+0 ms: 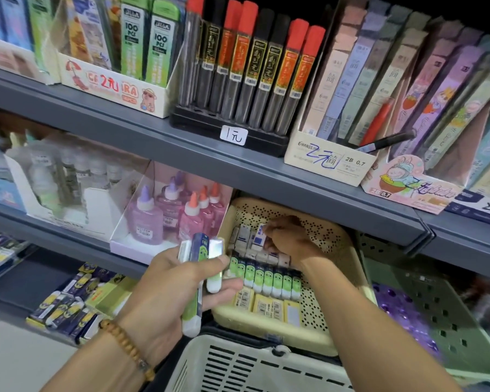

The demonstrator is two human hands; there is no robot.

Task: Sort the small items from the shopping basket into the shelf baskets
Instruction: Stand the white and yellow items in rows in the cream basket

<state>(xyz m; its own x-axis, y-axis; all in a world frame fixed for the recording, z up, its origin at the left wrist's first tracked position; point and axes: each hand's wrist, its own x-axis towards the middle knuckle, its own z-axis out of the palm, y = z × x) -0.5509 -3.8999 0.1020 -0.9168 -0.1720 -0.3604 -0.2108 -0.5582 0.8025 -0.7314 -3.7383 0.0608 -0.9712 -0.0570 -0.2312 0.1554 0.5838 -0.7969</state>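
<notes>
Sorting looks partway done: my right hand [283, 239] pinches a small eraser [259, 236] into the half-filled yellow shelf basket [337, 250], my left hand [170, 287] clutches several green-and-white packs [201, 267] above the shopping basket [238, 366].

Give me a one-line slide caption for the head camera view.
Right hand places an eraser in the cream shelf basket while left hand holds green-and-white erasers.
</notes>
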